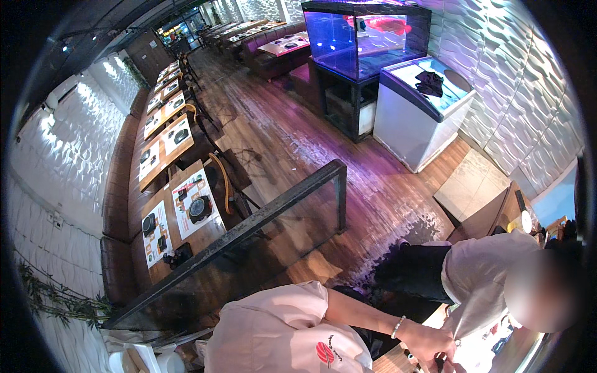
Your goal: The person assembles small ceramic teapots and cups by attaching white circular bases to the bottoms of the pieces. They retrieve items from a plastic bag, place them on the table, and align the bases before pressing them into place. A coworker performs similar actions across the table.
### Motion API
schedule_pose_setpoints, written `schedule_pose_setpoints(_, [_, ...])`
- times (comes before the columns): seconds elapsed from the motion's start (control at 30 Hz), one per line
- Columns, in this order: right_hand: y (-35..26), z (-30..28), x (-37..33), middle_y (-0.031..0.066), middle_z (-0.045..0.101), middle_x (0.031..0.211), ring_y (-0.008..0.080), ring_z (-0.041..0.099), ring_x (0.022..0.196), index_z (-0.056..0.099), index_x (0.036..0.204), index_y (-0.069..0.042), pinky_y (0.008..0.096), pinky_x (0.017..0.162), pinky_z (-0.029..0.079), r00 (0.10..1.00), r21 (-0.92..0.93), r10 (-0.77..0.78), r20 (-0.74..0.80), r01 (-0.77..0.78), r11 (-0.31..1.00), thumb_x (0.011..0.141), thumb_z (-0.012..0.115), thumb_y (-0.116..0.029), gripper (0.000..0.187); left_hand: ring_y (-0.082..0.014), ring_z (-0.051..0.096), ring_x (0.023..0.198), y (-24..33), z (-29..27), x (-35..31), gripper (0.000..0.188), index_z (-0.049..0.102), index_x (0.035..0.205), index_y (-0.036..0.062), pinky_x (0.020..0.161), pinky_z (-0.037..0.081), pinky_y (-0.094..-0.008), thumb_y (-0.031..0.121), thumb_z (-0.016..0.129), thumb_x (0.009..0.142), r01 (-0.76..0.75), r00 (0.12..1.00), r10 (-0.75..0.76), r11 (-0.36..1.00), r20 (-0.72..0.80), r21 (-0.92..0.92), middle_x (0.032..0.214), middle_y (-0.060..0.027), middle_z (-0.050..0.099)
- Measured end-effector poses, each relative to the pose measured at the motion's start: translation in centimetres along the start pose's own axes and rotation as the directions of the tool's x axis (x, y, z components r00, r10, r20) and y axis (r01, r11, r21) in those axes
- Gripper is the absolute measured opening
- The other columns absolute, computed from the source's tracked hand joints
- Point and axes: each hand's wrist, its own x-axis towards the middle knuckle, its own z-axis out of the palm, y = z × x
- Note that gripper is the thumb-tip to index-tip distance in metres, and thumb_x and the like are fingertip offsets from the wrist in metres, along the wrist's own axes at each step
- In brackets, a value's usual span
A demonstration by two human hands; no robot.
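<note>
while the left hand (426, 345) bends over at the lower edge of my view, fingers curled, i see a small dark thing (440, 359) at its fingertips; whether they grip it or only touch it, i cannot tell. the thing is mostly covered, so i cannot make out which way it points or how its long axis lies. the bare forearm (360, 316), with a pale beaded bracelet (398, 326), slants rightward and slightly down to the hand. the right hand is out of my view, so i cannot tell its state. just right of the left hand, a co-worker's sleeve (477, 304) reaches down near a bright white surface (469, 357). well beyond the hand stands a white chest freezer (404, 133).
</note>
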Motion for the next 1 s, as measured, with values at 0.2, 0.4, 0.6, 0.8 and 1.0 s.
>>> schedule_pose_setpoints(0.2, [-1.6,-0.9,0.1,0.0188,0.070,0.111,0.0383,0.069,0.095,0.070,0.127,-0.007,0.0522,0.086,0.054,0.986,-0.039,0.159,0.048,-0.157,0.987,0.099,0.066,-0.010,0.029,-0.0267,0.072,0.086,0.5,0.5,-0.1,0.033,0.074,0.108,0.0004,0.077,0.057,-0.0407,0.030,0.081,0.094,0.030,1.000,-0.030,0.999,-0.002,0.027,0.092,-0.0153,0.075])
schedule_pose_setpoints(0.4, [-0.8,-1.1,-0.5,0.0169,0.070,0.117,0.0368,0.068,0.103,0.071,0.124,-0.006,0.0497,0.091,0.055,0.983,-0.027,0.142,0.117,-0.140,0.990,0.099,0.066,-0.010,0.026,-0.0291,0.072,0.089,-0.1,1.2,0.0,0.037,0.072,0.114,0.0019,0.080,0.057,-0.0416,0.032,0.080,0.095,0.014,1.000,-0.014,1.000,0.003,-0.009,0.096,-0.0169,0.075])
schedule_pose_setpoints(0.6, [-1.2,-1.3,-0.8,0.0160,0.071,0.116,0.0358,0.068,0.105,0.071,0.124,-0.006,0.0492,0.093,0.054,0.988,-0.027,0.115,0.100,-0.112,0.993,0.099,0.066,-0.010,0.025,-0.0309,0.071,0.090,0.3,1.3,0.1,0.033,0.074,0.107,0.0003,0.082,0.055,-0.0426,0.024,0.084,0.086,0.042,0.999,-0.041,0.999,0.019,-0.024,0.096,-0.0167,0.074])
schedule_pose_setpoints(0.8, [-1.2,-1.9,-1.7,0.0151,0.071,0.115,0.0347,0.068,0.106,0.071,0.123,-0.005,0.0486,0.094,0.054,0.992,-0.033,0.093,0.089,-0.091,0.995,0.100,0.066,-0.010,0.024,-0.0323,0.070,0.091,0.8,1.7,-0.1,0.034,0.075,0.102,-0.0012,0.084,0.054,-0.0430,0.017,0.088,0.077,-0.015,0.998,0.010,0.996,-0.054,-0.090,0.094,-0.0163,0.073])
schedule_pose_setpoints(1.0, [-1.6,-2.1,-2.6,0.0142,0.071,0.119,0.0339,0.067,0.109,0.072,0.123,-0.007,0.0476,0.097,0.053,0.987,-0.060,0.128,0.095,-0.123,0.991,0.100,0.067,-0.011,0.024,-0.0330,0.067,0.089,1.0,1.9,0.2,0.034,0.071,0.099,-0.0022,0.082,0.053,-0.0436,0.026,0.084,0.085,-0.017,0.998,0.024,0.992,0.054,-0.125,0.089,-0.0152,0.066])
